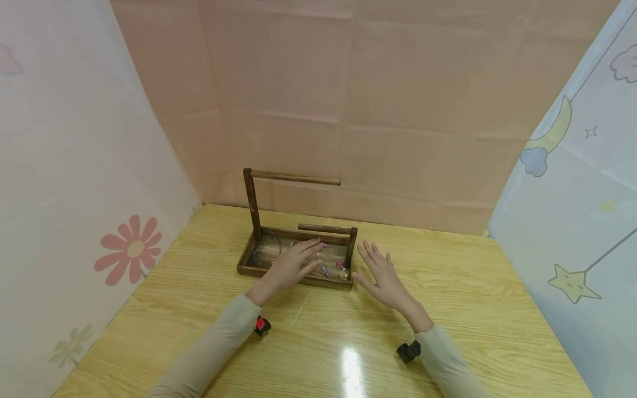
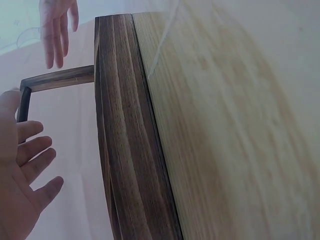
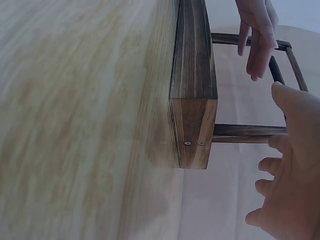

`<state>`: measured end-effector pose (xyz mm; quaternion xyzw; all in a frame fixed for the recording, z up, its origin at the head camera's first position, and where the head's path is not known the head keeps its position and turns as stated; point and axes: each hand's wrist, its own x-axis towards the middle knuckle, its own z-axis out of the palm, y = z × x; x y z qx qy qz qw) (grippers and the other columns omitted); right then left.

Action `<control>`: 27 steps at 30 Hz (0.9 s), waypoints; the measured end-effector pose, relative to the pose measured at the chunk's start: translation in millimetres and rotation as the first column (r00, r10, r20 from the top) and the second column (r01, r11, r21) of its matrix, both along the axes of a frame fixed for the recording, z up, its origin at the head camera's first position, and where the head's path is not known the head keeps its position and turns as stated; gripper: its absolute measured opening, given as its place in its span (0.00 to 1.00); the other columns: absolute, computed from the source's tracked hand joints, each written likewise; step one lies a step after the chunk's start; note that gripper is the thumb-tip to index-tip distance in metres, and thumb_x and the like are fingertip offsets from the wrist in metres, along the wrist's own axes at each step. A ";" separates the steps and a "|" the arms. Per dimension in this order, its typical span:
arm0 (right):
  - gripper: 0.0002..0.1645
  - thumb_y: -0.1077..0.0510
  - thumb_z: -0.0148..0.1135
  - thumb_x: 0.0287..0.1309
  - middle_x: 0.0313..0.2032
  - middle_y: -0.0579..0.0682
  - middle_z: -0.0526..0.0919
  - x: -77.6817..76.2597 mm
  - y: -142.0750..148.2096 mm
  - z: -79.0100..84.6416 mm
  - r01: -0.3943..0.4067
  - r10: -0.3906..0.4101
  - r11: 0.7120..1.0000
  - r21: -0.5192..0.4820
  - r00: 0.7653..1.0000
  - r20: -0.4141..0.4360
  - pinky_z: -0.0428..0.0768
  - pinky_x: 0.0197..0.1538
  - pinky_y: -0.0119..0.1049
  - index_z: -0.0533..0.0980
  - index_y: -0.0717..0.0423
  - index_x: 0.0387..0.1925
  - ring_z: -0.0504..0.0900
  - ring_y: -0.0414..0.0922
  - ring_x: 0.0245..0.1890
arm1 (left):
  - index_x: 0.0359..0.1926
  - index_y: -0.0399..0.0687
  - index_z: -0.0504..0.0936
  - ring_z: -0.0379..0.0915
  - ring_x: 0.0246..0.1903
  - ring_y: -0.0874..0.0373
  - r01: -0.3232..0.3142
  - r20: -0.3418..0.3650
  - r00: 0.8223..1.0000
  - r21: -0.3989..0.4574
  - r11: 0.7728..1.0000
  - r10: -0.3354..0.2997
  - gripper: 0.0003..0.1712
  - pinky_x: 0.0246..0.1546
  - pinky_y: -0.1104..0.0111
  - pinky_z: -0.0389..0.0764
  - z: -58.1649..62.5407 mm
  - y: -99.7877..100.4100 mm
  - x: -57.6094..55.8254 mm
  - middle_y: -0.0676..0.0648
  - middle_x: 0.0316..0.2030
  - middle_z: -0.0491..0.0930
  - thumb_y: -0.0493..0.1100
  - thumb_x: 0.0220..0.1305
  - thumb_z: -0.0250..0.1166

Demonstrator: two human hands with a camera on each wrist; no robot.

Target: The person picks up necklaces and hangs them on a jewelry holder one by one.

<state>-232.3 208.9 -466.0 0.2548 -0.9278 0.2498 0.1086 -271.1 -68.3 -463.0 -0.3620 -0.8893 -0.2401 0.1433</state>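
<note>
A dark wooden tray [image 1: 298,280] with two upright posts and horizontal bars stands on the table. Beaded bracelets [image 1: 324,271] and thin chains [image 1: 259,251] lie in it. My left hand [image 1: 291,265] is over the middle of the tray with its fingers extended, hiding part of the contents; nothing is in its grasp. Just off the tray's right end is my right hand [image 1: 383,279], fingers spread and holding nothing. In the right wrist view, the tray's end [image 3: 192,135] shows two screws, with the right hand [image 3: 295,175] beside it.
The light wood table [image 1: 318,342] extends around the tray. A peach cloth [image 1: 348,110] hangs behind it. Patterned white cloths [image 1: 74,166] flank both sides. Each wrist carries a small black camera [image 1: 409,351].
</note>
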 end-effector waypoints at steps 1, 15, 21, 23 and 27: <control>0.43 0.44 0.53 0.64 0.72 0.53 0.45 -0.3 -0.5 -0.6 0.002 -0.002 1.000 0.004 1.000 0.006 0.36 0.65 0.67 0.45 0.48 0.72 0.40 0.55 0.72 | 0.67 0.56 0.64 0.61 0.64 0.52 -0.005 0.007 1.000 0.002 1.000 0.005 0.28 0.62 0.51 0.63 -0.3 0.3 -0.2 0.49 0.65 0.64 0.53 0.68 0.54; 0.41 0.46 0.53 0.64 0.71 0.56 0.47 -3.2 -3.5 -13.2 0.007 -0.006 1.000 -0.003 0.999 0.051 0.38 0.65 0.67 0.50 0.56 0.71 0.45 0.60 0.70 | 0.62 0.48 0.70 0.70 0.57 0.49 -0.063 0.071 0.996 0.057 0.996 0.059 0.26 0.58 0.52 0.69 -8.2 3.8 -4.9 0.47 0.60 0.71 0.52 0.67 0.56; 0.40 0.44 0.53 0.63 0.70 0.60 0.52 -3.3 -3.6 -16.8 0.005 -0.006 1.000 0.022 0.999 0.038 0.43 0.63 0.70 0.53 0.57 0.70 0.48 0.62 0.69 | 0.63 0.48 0.70 0.68 0.59 0.50 -0.076 0.088 0.993 0.021 0.997 0.074 0.31 0.58 0.55 0.71 -9.3 4.0 -6.9 0.47 0.61 0.70 0.61 0.69 0.46; 0.40 0.44 0.53 0.63 0.69 0.60 0.53 -2.6 -3.8 -16.0 0.002 -0.003 1.000 0.022 0.999 0.032 0.43 0.62 0.71 0.54 0.58 0.69 0.49 0.63 0.69 | 0.63 0.48 0.70 0.67 0.60 0.49 -0.083 0.102 0.991 0.012 0.997 0.081 0.33 0.58 0.54 0.70 -10.0 4.0 -7.4 0.46 0.61 0.70 0.64 0.68 0.43; 0.40 0.44 0.54 0.63 0.69 0.61 0.54 -0.5 -4.4 -14.0 -0.008 0.007 1.000 0.027 0.999 0.039 0.44 0.62 0.70 0.55 0.59 0.69 0.49 0.62 0.69 | 0.62 0.48 0.70 0.65 0.61 0.48 -0.093 0.134 0.987 0.002 0.996 0.092 0.36 0.59 0.54 0.69 -12.3 4.5 -9.5 0.44 0.61 0.69 0.66 0.68 0.40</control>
